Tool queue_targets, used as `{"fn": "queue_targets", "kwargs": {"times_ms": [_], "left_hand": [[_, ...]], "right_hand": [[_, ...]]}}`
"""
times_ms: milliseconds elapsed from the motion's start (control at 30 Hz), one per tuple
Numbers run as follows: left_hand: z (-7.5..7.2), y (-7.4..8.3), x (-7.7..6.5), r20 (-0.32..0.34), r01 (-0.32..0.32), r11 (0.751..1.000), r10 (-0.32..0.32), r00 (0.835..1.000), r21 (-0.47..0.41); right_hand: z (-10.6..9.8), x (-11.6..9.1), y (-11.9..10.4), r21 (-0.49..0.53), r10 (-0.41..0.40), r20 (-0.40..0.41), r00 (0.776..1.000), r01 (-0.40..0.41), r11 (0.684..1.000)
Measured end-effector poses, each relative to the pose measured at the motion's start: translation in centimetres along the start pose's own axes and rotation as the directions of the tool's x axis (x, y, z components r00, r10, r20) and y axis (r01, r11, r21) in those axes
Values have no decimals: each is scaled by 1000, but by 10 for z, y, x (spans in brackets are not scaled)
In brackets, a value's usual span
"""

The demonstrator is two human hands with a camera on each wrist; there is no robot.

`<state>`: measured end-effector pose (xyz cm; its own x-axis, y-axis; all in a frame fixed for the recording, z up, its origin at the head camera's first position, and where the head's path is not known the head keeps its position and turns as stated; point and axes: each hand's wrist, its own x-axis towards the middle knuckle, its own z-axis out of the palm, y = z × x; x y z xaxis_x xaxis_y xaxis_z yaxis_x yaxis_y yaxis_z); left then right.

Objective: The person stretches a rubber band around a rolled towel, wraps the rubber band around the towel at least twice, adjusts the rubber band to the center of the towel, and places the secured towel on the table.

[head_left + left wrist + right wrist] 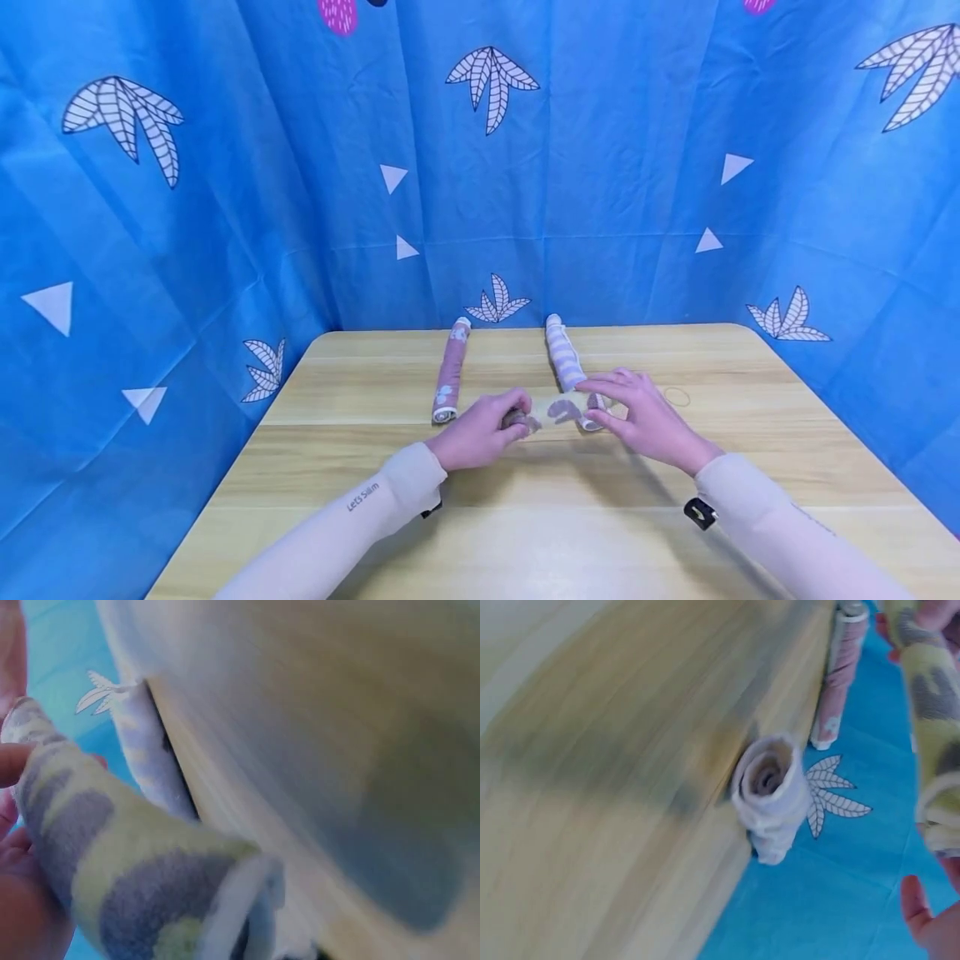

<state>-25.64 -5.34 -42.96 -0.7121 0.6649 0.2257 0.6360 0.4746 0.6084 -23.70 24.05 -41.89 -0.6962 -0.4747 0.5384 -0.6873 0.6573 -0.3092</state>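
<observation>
A rolled yellow-green towel with grey patches (564, 410) hangs just above the table between both hands. My left hand (483, 429) grips it with curled fingers toward its left end. By the other end my right hand (637, 417) has its fingers stretched out. In the right wrist view its thumb (915, 906) stands apart from the roll, while the other fingers are partly hidden behind the end. The left wrist view shows the roll (142, 862) close up, its spiral end facing the camera.
A pink rolled towel (452, 371) lies at the back left of the table (360, 483). Behind the right hand lies a purple-and-white striped rolled towel (562, 354). A thin rubber band (677, 396) is right of that hand. Blue patterned curtains (480, 183) surround the table.
</observation>
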Motion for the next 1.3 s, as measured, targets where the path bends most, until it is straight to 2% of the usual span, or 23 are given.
{"fn": "queue_targets", "kwargs": {"times_ms": [67, 133, 200, 267, 300, 367, 400, 433, 467, 533, 600, 633, 700, 900, 1033, 1100, 1267, 1300], "left_hand": [[0, 1, 0, 6, 41, 992, -40, 999, -120], [0, 3, 0, 20, 73, 974, -70, 997, -216], [1, 4, -1, 30, 91, 959, -87, 996, -267], [3, 7, -1, 21, 90, 961, -88, 996, -260], [4, 8, -1, 6, 79, 971, -79, 997, -224], [7, 9, -1, -39, 28, 997, -30, 999, -71], [9, 10, -2, -62, -4, 1000, 5, 998, 30], [11, 10, -2, -86, -42, 988, 55, 995, 146], [12, 11, -2, -106, -75, 961, 107, 989, 266], [15, 12, -2, -133, -129, 880, 211, 968, 457], [17, 11, -2, -139, -166, 812, 290, 947, 560], [17, 11, -2, -138, -180, 788, 317, 938, 588], [16, 11, -3, -128, -201, 767, 345, 930, 609], [12, 8, -3, -89, -249, 764, 370, 925, 595], [9, 5, -1, -80, -283, 750, 408, 910, 597], [9, 3, 0, -77, -302, 735, 432, 899, 607], [5, 0, 1, -68, -331, 676, 491, 868, 659], [4, 0, 1, -65, -331, 671, 492, 868, 664]], "right_hand": [[1, 0, 2, -93, -104, -40, 994, 100, 991], [2, 0, 5, -186, -188, -69, 980, 173, 967], [3, -1, 7, -247, -237, -92, 967, 208, 946], [4, -2, 8, -268, -244, -108, 964, 209, 941], [4, -2, 8, -269, -241, -114, 964, 203, 941], [4, -2, 8, -257, -220, -116, 969, 184, 949], [3, -3, 7, -250, -207, -115, 972, 173, 953], [3, -3, 7, -242, -189, -112, 976, 158, 957], [3, -3, 6, -231, -171, -108, 979, 142, 963], [2, -3, 4, -207, -132, -102, 986, 109, 972], [1, -3, 3, -182, -93, -95, 991, 74, 980], [0, -3, 2, -172, -75, -93, 993, 58, 983], [0, -3, 1, -155, -49, -89, 995, 35, 987], [-1, 0, -2, -106, -19, -90, 996, 9, 994], [-3, 4, -4, -74, -19, -91, 996, 13, 997], [-3, 5, -5, -69, -16, -81, 997, 10, 998], [-6, 6, -5, -23, 26, -47, 999, -27, 999], [-7, 6, -5, -7, 41, -38, 998, -42, 999]]}}
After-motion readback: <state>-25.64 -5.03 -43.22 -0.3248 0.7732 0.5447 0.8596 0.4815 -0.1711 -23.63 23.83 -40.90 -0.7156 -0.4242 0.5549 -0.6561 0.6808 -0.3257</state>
